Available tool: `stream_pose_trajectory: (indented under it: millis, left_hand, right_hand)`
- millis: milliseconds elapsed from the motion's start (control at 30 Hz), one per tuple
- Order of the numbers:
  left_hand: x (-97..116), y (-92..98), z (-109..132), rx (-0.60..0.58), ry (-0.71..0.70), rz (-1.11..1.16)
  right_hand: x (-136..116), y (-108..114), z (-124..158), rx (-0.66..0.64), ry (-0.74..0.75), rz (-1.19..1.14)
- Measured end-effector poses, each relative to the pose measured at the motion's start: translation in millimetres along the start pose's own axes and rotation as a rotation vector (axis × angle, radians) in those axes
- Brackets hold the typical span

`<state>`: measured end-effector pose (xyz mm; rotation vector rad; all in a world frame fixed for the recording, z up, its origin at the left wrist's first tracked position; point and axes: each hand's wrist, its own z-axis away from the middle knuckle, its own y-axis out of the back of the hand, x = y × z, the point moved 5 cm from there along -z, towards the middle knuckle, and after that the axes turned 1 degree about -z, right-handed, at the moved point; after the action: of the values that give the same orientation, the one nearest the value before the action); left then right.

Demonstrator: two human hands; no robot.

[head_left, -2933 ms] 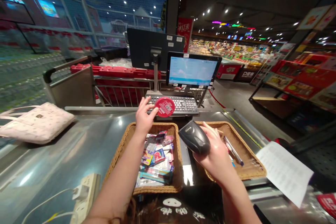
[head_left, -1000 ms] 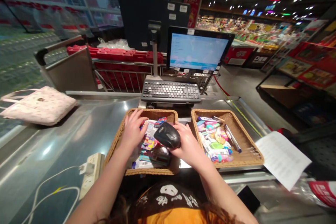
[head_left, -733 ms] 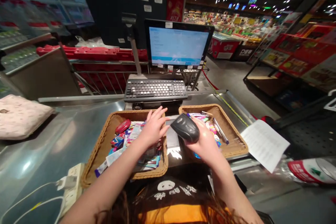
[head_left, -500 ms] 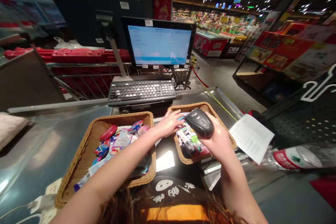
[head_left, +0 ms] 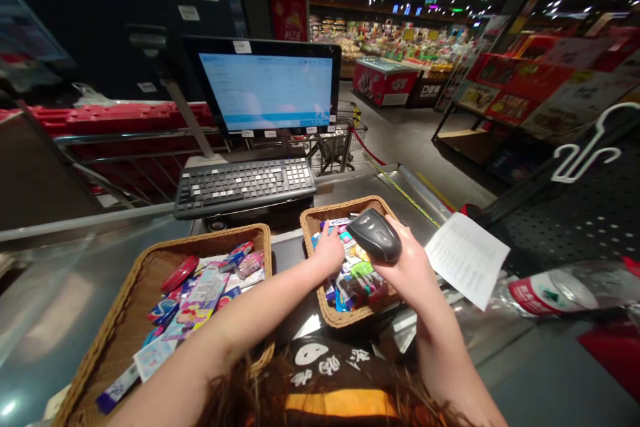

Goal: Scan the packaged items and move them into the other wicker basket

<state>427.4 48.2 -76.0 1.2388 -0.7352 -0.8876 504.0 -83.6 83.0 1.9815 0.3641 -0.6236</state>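
Observation:
My right hand is wrapped round a black handheld barcode scanner, held over the right wicker basket. Small packaged goods in many colours fill that basket. My left hand reaches into its left side, fingers stretched and a little apart among the packets; I see nothing held in them. Under my left forearm lies a larger wicker basket with a red round pack and several flat, bright packets, partly hidden by the arm.
Behind the baskets stand a black keyboard and a lit monitor. To the right are a printed paper sheet, a clear plastic bottle with a red and white label and a white hanger. Metal counter surrounds the baskets.
My left hand has dipped lower into the right basket, its fingers pointing farther away from me. The scanner stays over the basket in my right hand. The view has turned slightly right.

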Motion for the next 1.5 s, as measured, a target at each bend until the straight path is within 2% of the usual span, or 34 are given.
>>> stream_pose_trajectory:
  millis: [300, 433, 567, 700, 900, 1233, 1500]
  left_hand:
    - [-6, -9.1, 1, 0.027, 0.131, 0.039]
    - [-2, -3.3, 7, 0.059, 0.185, 0.046]
    - [-7, 22.6, 24, 0.139, 0.205, 0.052]
    - [-27, 60.8, 51, 0.273, 0.222, 0.092]
    - [-54, 109.0, 94, 0.572, 0.113, 0.182]
    - [-86, 144.5, 153, 0.746, 0.212, 0.359]
    - [-103, 159.4, 200, 0.875, 0.314, 0.291]
  right_hand:
    - [2, -1, -7, -0.020, 0.032, 0.002]
    - [2, -1, -7, -0.018, 0.035, -0.004]
    - [3, 1, -5, 0.004, 0.035, -0.026]
    - [4, 2, -4, 0.029, 0.026, -0.024]
    - [-2, 0, -2, 0.022, 0.038, -0.016]
    - [-25, -4, 2, 0.073, 0.105, 0.011]
    - [-76, -3, -7, 0.084, 0.260, 0.045]
